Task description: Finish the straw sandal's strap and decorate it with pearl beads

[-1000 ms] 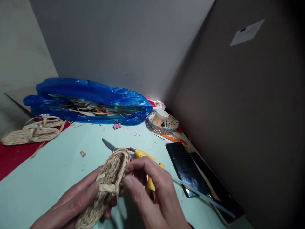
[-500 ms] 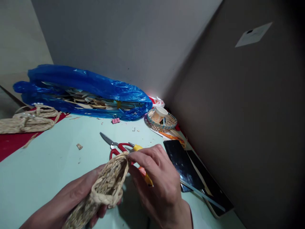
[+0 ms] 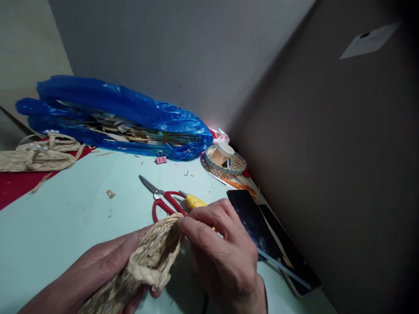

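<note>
The left hand (image 3: 98,270) is cradling a woven slipper (image 3: 153,253) at 6 o'clock, low over the table (image 3: 65,218), fingers curling under its sole and clamping it. The slipper is showing coarse, pale straw plaits and a rounded, cupped toe with a thick braided rim. The right hand (image 3: 222,257) is pinching that rim at the toe end, thumb and forefinger pressing together on the straw.

Just beyond the right knuckles, toward 12 o'clock, a yellow glue gun (image 3: 194,201) is poking out, its body hiding behind the hand. Red-handled scissors (image 3: 163,200) are lying beside it, steel blades pointing to 10 o'clock. A crinkled blue plastic bag (image 3: 114,117) of straw strips is stretching along the wall from 10 to 12 o'clock, with a pink binder clip (image 3: 160,159) in front of it. At 1 o'clock a paper cup (image 3: 225,152) is tilting in a small woven dish (image 3: 237,165). Glossy black slabs (image 3: 252,218) are lying at 3 o'clock, and finished straw sandals (image 3: 36,157) are resting at 9 o'clock.
</note>
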Demonstrator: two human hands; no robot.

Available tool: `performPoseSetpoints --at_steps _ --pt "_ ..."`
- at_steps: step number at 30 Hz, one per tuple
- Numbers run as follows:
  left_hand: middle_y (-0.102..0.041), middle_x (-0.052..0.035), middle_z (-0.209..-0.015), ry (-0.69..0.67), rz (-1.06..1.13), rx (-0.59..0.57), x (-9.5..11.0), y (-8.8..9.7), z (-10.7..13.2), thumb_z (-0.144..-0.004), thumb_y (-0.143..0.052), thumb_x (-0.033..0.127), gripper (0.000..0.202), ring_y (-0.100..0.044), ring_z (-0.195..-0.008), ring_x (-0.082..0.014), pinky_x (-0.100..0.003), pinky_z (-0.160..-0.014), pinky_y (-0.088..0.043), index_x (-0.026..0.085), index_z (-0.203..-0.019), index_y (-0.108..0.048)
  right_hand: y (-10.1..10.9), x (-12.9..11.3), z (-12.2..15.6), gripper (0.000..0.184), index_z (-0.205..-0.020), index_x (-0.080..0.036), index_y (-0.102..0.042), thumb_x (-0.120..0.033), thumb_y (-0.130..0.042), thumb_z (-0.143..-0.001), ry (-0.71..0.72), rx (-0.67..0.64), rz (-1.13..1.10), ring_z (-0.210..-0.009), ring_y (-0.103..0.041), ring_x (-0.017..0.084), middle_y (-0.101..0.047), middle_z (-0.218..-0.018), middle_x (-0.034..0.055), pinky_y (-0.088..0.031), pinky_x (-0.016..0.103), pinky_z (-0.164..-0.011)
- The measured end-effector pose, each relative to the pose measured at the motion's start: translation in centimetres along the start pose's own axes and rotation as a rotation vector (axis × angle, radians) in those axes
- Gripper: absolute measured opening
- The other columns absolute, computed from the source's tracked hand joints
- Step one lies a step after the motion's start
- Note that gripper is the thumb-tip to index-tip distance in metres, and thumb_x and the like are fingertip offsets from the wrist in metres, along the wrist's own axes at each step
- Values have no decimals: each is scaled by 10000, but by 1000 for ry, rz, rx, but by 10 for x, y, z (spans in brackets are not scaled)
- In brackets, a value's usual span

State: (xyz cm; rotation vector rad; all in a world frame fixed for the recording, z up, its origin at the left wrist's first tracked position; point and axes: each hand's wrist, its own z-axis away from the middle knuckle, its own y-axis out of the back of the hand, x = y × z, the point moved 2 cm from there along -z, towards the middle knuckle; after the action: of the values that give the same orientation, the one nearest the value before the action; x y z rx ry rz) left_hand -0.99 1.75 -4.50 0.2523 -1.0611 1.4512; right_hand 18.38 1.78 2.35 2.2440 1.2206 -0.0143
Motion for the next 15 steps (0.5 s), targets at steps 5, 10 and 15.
performPoseSetpoints --at_steps 5,10,15 --pt "-737 -92 -529 2 -39 40 8 -5 6 -663 -747 737 468 -539 -365 -130 -185 -351 -475 270 -624 -737 1 3 -1 202 -1018 -140 -712 -33 -564 -932 14 -31 -94 -777 -506 164 -666 -860 64 -482 288 -692" --pt "-766 -83 -623 1 -72 -157 9 3 -4 -689 -771 669 407 -598 -429 -159 -207 -364 -489 264 -732 -772 3 1 -3 222 -984 -161 -701 -41 -516 -957 -30 -86 -72 -756 -499 173 -654 -851 62 -469 306 -703" --pt "-800 -114 -692 -50 84 -5 7 -1 0 -676 -772 677 480 -628 -461 -170 -210 -386 -482 272 -932 -795 2 2 -5 252 -1105 -150 -690 -41 -498 -982 -83 -123 -36 -833 -545 182 -676 -895 66 -482 309 -751"
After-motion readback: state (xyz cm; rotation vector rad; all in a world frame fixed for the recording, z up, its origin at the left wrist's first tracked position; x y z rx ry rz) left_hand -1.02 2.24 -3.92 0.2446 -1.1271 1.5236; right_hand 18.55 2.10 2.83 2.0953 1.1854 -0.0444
